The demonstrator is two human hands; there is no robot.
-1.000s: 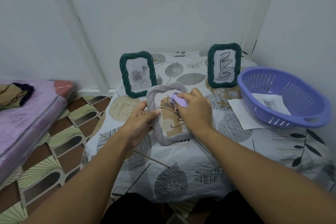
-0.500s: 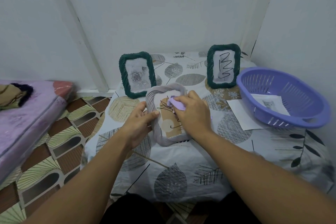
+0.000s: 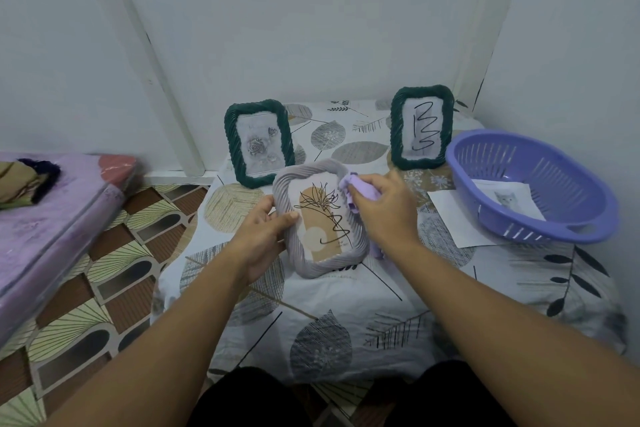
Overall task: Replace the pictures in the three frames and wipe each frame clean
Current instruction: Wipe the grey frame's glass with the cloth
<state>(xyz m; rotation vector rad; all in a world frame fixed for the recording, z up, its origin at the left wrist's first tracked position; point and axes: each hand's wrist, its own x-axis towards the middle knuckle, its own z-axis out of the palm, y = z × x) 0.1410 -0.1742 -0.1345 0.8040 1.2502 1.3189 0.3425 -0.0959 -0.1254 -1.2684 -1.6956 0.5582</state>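
Note:
A grey rope-edged frame [image 3: 304, 265] with a flower drawing and a black scribble on its glass lies tilted on the table in front of me. My left hand [image 3: 263, 236] grips its left edge, thumb on the front. A lilac cloth [image 3: 360, 188] is bunched in my right hand [image 3: 384, 208], which presses it against the frame's upper right edge. Two dark green frames stand upright behind: the left green frame [image 3: 258, 142] shows roses, the right green frame [image 3: 420, 126] has a black zigzag scribble on its glass.
A purple slotted basket [image 3: 568, 229] at the right holds a cat picture [image 3: 507, 199]; a white sheet [image 3: 450, 215] lies partly under it. The table wears a leaf-print cloth [image 3: 346, 315]. White walls close the back and right. A purple mattress [image 3: 45, 225] lies left.
My right hand with the cloth has slid from the middle of the glass to the frame's upper right edge, uncovering the drawing. My left hand keeps its hold.

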